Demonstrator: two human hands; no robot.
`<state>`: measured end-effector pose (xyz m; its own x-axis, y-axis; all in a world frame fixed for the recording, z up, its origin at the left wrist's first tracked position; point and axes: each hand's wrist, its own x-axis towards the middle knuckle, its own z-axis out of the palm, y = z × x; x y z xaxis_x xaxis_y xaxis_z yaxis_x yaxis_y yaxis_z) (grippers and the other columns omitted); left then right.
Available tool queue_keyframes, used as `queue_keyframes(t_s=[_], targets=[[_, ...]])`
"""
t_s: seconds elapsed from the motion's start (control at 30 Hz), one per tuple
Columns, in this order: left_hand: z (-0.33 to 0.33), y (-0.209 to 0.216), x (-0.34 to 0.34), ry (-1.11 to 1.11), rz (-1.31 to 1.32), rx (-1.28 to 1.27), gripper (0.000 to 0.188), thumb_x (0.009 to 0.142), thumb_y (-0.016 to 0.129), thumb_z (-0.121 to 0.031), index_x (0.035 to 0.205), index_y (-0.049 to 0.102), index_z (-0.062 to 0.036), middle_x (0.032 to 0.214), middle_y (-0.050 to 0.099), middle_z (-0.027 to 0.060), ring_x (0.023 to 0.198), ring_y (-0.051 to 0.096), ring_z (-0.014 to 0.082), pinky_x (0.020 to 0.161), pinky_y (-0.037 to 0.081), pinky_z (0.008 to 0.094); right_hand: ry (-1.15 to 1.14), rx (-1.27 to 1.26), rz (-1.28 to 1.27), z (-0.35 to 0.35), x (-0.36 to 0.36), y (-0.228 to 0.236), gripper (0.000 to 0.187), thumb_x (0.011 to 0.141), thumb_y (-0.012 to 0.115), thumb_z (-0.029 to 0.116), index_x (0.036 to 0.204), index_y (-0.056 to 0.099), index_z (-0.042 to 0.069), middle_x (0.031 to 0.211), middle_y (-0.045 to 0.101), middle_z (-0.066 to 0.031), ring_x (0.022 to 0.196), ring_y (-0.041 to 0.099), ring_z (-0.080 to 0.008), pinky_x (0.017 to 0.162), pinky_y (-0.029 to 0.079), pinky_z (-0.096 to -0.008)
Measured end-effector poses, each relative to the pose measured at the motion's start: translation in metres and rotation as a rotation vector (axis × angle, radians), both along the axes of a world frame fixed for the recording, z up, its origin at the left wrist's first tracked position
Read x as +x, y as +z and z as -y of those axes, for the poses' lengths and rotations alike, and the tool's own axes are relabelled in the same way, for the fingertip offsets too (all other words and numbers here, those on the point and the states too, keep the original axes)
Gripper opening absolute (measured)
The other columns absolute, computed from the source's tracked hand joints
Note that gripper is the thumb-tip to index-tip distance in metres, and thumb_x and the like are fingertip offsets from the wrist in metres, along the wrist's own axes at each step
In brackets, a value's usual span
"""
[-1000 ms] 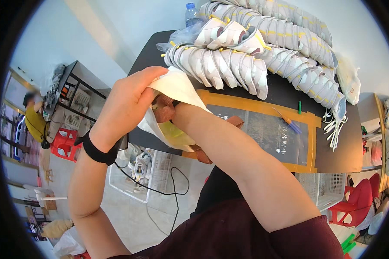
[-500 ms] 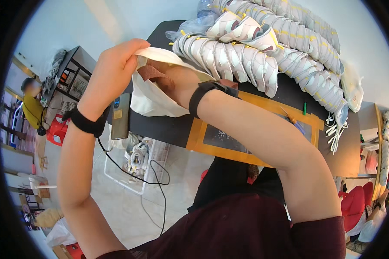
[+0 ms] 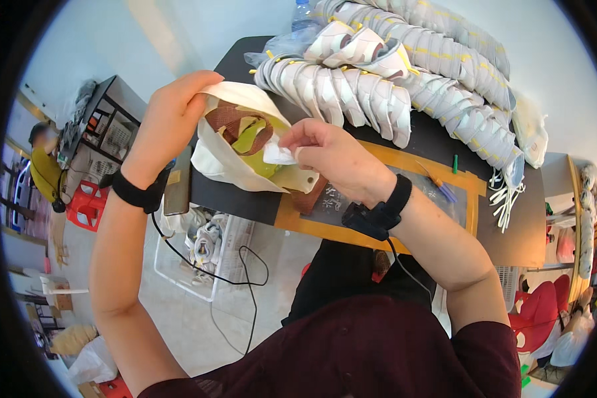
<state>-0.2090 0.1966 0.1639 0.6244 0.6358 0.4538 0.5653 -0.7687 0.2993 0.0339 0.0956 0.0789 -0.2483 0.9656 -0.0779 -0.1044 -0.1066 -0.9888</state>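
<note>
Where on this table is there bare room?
Mainly the black tabletop at right, between the yellow tape, white laces and outer edge. A smaller patch shows at the far left corner, beside the clear plastic. Crowded: the back, under stacked shoe uppers, and the left front, where the left hand holds the white bag.

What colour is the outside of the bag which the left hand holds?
The bag is off-white outside; it shows best in the head view.

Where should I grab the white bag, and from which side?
Probably pinch the bag by its upper-left rim, coming from the left like the left hand: that thin edge stands raised, and the mouth lies open for the right hand.
</note>
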Motion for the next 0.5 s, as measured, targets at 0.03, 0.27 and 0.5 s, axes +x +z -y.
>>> queue_keyframes(t_s=[0.03, 0.27, 0.5], targets=[[0.003, 0.002, 0.0, 0.002, 0.026, -0.112, 0.034, 0.089, 0.048, 0.004, 0.118, 0.063, -0.0042, 0.113, 0.066, 0.0169, 0.103, 0.064, 0.0339, 0.091, 0.05, 0.0366, 0.004, -0.047, -0.052, 0.001, 0.004, -0.003, 0.028, 0.085, 0.051, -0.002, 0.111, 0.061, 0.004, 0.103, 0.06, -0.0025, 0.094, 0.055, -0.0116, 0.08, 0.045, -0.0267], [0.008, 0.009, 0.002, -0.217, -0.182, -0.065, 0.039, 0.086, 0.046, 0.008, 0.12, 0.063, -0.0015, 0.132, 0.058, 0.0169, 0.123, 0.055, 0.0302, 0.104, 0.043, 0.0352, 0.023, -0.123, -0.513, 0.011, 0.012, -0.002, 0.033, 0.087, 0.046, -0.001, 0.116, 0.059, 0.005, 0.112, 0.06, -0.0048, 0.096, 0.053, -0.0121, 0.083, 0.043, -0.0254], [0.023, 0.008, 0.01, -0.193, -0.193, -0.056, 0.026, 0.087, 0.054, 0.0, 0.112, 0.062, -0.0029, 0.125, 0.06, 0.0157, 0.111, 0.059, 0.0354, 0.094, 0.049, 0.0376, 0.047, -0.242, -0.688, 0.014, 0.025, -0.017, 0.019, 0.094, 0.052, 0.006, 0.111, 0.058, 0.006, 0.111, 0.059, -0.0044, 0.094, 0.055, -0.0128, 0.078, 0.047, -0.0278]])
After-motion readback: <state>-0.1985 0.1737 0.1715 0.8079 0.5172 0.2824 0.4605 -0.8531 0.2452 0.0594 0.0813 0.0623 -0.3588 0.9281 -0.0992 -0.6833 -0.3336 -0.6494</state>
